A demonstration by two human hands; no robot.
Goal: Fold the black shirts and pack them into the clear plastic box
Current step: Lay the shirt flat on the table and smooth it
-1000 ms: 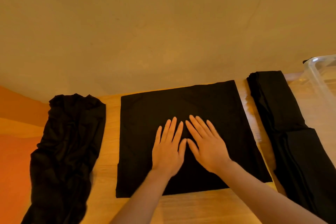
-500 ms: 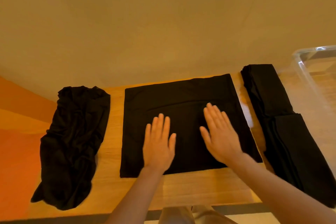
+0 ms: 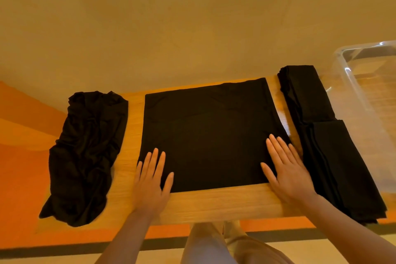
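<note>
Shirt (image 3: pixel 205 135), black and folded square, lies flat mid-table (image 3: pixel 214 206), its near edge close to the table's front edge. Folded black shirts (image 3: pixel 325 135) line the right edge beside the clear plastic box (image 3: pixel 364 100); a crumpled shirt pile (image 3: pixel 85 152) sits left. Left hand (image 3: pixel 150 182) and right hand (image 3: pixel 287 169) press flat, fingers straight, on the square shirt's near corners.

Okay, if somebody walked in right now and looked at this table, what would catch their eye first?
Most likely the flat black shirt spread square in the middle of the wooden table, with the left hand and the right hand laid flat on its near corners. Next, the crumpled black shirts heaped at the left, and the folded black shirts lined up on the right beside the clear plastic box.
</note>
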